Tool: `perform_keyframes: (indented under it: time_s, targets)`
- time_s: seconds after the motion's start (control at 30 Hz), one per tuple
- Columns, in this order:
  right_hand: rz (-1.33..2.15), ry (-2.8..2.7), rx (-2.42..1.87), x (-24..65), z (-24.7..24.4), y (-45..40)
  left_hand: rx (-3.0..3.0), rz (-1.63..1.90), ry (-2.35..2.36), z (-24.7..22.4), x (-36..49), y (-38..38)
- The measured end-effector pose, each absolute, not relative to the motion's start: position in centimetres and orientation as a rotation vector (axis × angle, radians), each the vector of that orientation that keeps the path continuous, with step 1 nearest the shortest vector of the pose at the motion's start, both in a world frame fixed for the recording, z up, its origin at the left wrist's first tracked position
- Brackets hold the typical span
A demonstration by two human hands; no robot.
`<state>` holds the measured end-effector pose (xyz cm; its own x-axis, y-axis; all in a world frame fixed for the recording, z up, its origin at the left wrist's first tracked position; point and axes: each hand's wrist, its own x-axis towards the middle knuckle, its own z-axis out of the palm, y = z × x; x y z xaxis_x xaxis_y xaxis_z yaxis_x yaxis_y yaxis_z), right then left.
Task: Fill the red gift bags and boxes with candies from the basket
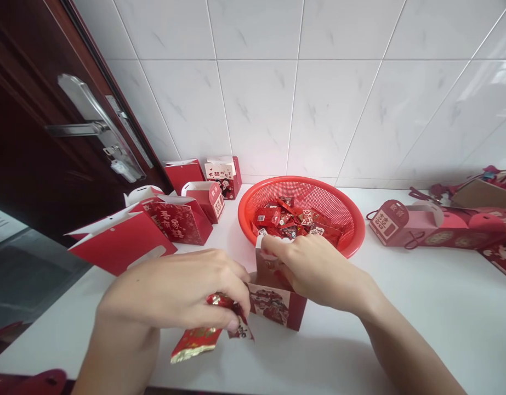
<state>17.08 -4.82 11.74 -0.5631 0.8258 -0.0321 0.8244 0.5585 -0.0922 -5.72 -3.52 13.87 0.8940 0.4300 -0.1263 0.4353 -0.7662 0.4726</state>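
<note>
Several red and gold candy packets [201, 343] are gripped in my left hand [182, 291], at the near left side of a small open gift box [273, 304]. The box stands upright on the white table, dark red with a printed picture on its front. My right hand [318, 269] is at the box's top, its fingers curled over the raised flap and partly hidden inside the opening. Just behind the box is a red plastic basket [355, 219] with many wrapped packets [294, 219] in it.
Open red gift boxes [187, 222] stand at the left, near a dark door with a metal handle [78, 129]. Along the right lie pink and red boxes [417, 225] with cords. A tiled wall [253, 109] rises behind the white table [339, 351].
</note>
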Motion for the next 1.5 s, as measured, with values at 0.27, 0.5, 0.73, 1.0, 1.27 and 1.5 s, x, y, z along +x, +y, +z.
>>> perform_keyframes:
  time_s: [0.27, 0.5, 0.73, 1.0, 1.27, 1.5]
  targets:
    - [0.097, -2.885, -1.381, 17.02, 11.84, -5.29, 2.479, -0.103, 0.553, 13.98, -5.34, -3.51]
    - [0.042, -2.839, -1.423, 16.88, 11.48, -5.0, 2.53, -0.098, 0.552, 13.94, -5.35, -3.63]
    - [0.094, -2.82, -1.427, 16.91, 11.33, -5.05, 2.532, -0.084, 0.531, 13.82, -5.3, -3.64]
    - [0.097, -2.828, -1.455, 16.66, 11.59, -4.94, 2.547, -0.06, 0.479, 13.58, -4.85, -3.78]
    - [0.129, -2.766, -1.429, 16.85, 11.34, -4.79, 2.547, -0.106, 0.471, 13.77, -4.83, -3.68]
    - [0.126, -2.652, -1.524, 16.44, 11.51, -4.69, 2.508, -0.085, 0.477, 13.89, -4.69, -3.68]
